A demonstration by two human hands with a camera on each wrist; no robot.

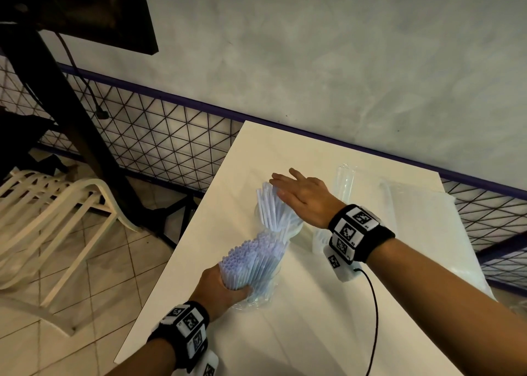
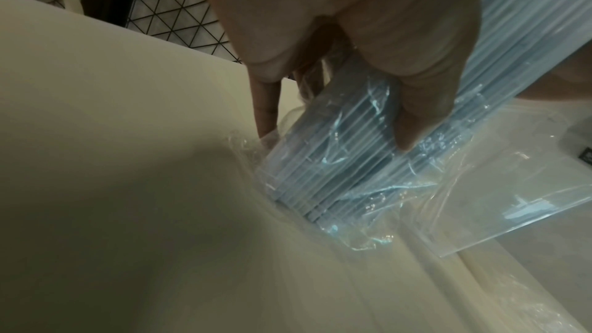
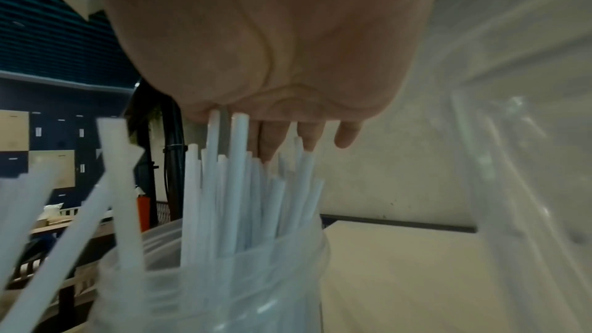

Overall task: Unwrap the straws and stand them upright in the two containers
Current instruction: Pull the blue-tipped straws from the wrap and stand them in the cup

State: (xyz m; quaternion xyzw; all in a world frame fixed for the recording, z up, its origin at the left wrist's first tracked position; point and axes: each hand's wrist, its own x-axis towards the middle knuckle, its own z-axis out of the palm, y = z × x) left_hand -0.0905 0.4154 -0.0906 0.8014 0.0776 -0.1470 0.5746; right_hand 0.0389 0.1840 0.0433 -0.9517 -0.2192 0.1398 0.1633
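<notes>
Several pale blue-white straws (image 1: 273, 207) stand in a clear container (image 3: 224, 277) on the white table (image 1: 313, 318). My right hand (image 1: 288, 189) lies flat over their tops, fingers straight, palm touching the tallest straw ends (image 3: 238, 120). Nearer to me, my left hand (image 1: 228, 287) grips a thick bundle of straws (image 1: 253, 258) that leans toward the container. Crumpled clear wrap (image 2: 362, 174) still covers the bundle's lower end, which rests on the table. I see no second container for certain.
An empty clear wrapper (image 1: 346, 182) and flat plastic bags (image 1: 422, 221) lie on the table's right side. The table's left edge (image 1: 182, 244) drops to a tiled floor with a white chair (image 1: 57, 204). A black cable (image 1: 375, 318) hangs from my right wristband.
</notes>
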